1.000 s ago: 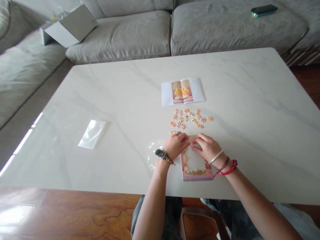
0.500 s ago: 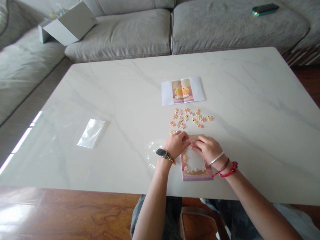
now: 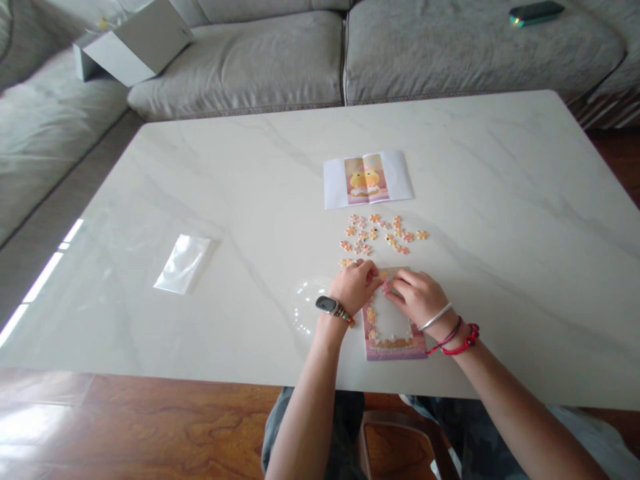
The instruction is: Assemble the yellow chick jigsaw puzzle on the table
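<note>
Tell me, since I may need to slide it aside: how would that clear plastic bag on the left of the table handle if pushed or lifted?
The clear plastic bag lies flat and looks empty, so it is probably very light and floppy. On the glossy white marble table it would likely slide at a nudge, and its thin film may be awkward to pinch up.

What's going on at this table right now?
A person is putting together a small jigsaw. Both the left hand and right hand press at the top edge of a pink puzzle frame, whose border is partly filled and middle is bare. Loose pieces lie scattered just beyond it, with a reference picture farther back on the white table.
</note>
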Motion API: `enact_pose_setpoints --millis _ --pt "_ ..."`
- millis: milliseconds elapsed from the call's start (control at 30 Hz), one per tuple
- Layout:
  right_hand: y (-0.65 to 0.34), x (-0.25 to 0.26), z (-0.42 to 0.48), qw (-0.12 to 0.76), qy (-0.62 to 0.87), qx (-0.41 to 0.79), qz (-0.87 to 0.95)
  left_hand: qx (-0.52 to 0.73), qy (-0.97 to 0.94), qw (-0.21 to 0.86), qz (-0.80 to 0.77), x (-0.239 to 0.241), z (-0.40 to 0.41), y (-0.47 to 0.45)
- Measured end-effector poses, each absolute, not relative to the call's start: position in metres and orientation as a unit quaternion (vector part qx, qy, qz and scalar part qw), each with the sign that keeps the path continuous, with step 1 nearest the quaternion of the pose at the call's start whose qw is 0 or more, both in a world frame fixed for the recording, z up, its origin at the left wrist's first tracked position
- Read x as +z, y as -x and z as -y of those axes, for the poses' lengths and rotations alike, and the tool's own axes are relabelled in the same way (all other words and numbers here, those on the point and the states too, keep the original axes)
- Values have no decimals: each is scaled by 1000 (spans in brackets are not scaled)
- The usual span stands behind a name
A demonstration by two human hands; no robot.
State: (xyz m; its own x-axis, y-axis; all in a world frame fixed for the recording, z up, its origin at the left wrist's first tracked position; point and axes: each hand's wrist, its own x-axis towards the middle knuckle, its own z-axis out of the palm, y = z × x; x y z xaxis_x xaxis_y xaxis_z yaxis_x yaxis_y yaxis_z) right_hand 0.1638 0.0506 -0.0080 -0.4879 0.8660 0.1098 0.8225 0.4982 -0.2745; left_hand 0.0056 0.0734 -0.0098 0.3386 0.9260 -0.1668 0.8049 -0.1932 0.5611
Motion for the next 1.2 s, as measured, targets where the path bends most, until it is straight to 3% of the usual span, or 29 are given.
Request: enact_pose_setpoints --millis 800,1033,1200 --pt "-160 -7 -48 67 482 93 869 97 -756 305 -571 -7 -76 -6" --pt "-176 -11 -59 252 492 213 806 110 -758 312 -563 -5 -76 -6" --pt "-210 -17 -79 319 583 154 732 148 -755 349 -535 -2 -79 8"
